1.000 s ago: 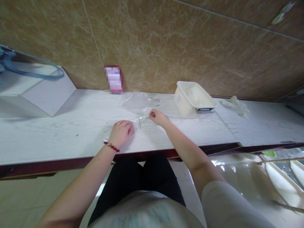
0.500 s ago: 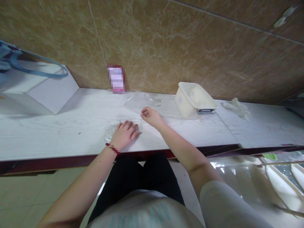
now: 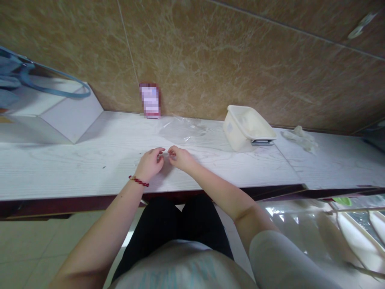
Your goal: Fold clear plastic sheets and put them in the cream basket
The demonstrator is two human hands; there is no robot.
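My left hand (image 3: 151,164), with a red bead bracelet (image 3: 138,181) at the wrist, is just above the white tabletop (image 3: 75,172), its fingers curled toward the thumb. Facing it with a small gap between is my right hand (image 3: 182,159), fingers bent in a pinch. Whatever the fingertips hold is too clear or too small to make out. Beyond both hands a clear plastic bag (image 3: 183,129) lies flat near the wall, touched by neither hand.
A cream plastic bin (image 3: 237,130) stands right of the bag, against the wall. Farther right lies a crumpled whitish glove-like thing (image 3: 300,138). A phone-like object (image 3: 150,101), blurred out, leans on the wall. At left are a white box (image 3: 72,116) and a blue strap (image 3: 57,92).
My left hand has gone from lying flat on a clear plastic packet to curled fingers, slightly raised. My right hand has come left and nearer to me, close to the left one.
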